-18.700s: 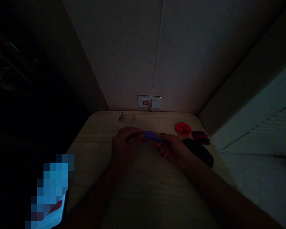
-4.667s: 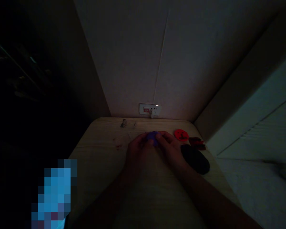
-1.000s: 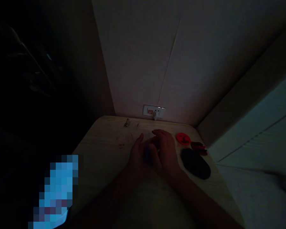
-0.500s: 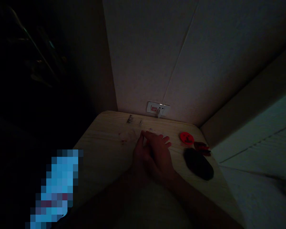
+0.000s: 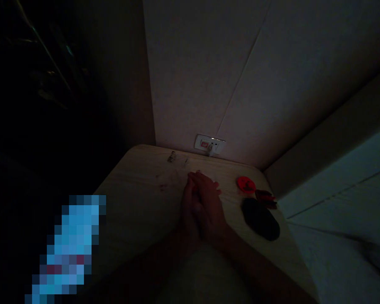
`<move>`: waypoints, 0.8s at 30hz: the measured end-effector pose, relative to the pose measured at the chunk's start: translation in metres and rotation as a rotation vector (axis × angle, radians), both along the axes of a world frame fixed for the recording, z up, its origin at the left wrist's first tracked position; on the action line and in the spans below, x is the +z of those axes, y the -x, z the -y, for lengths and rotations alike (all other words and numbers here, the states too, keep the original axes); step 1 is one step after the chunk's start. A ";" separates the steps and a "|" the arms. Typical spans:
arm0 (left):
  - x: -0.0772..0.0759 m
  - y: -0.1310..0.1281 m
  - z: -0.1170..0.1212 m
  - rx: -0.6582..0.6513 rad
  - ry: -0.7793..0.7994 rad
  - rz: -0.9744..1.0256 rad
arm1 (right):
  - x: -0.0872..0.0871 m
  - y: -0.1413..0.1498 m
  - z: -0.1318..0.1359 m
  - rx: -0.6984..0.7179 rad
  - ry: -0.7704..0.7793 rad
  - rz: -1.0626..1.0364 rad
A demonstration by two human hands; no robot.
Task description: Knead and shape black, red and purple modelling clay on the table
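Observation:
My left hand [image 5: 188, 207] and my right hand [image 5: 210, 204] are pressed palm to palm above the middle of the wooden tabletop [image 5: 136, 190]. The right lies over the left, and fingertips show past its far edge. Whatever sits between the palms, if anything, is hidden. To the right of my hands lies a flat dark oval piece [image 5: 261, 219]. Just beyond it are a round red piece with dark marks [image 5: 246, 184] and some red-and-black strips [image 5: 266, 198].
Dark smudges [image 5: 171, 156] and reddish marks [image 5: 162, 186] stain the tabletop. A wall socket [image 5: 210, 144] with a plug in it sits behind the table's back edge. At the lower left glows a blurred-out bright screen [image 5: 72, 236]. The room is very dim.
My palms have come closer together, and the right hand's fingers line up more with the left's. The view has shifted slightly. The pieces on the table lie as before.

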State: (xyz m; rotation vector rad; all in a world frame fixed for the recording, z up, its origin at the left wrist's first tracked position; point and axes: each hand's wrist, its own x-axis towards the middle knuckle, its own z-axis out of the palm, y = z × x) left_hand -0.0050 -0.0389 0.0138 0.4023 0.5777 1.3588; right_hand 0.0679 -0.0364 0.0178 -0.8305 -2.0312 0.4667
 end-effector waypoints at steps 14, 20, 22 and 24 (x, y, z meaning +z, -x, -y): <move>0.017 0.007 -0.004 -0.164 0.153 0.187 | -0.009 -0.009 -0.011 -0.087 0.090 -0.156; 0.010 0.005 0.000 -0.179 0.081 0.121 | -0.006 -0.002 -0.004 -0.092 0.010 -0.016; 0.010 0.008 -0.003 -0.203 0.085 0.129 | -0.007 -0.003 -0.007 -0.087 0.046 -0.071; 0.012 0.012 -0.007 -0.227 0.122 0.156 | -0.008 -0.008 -0.012 -0.084 0.119 -0.176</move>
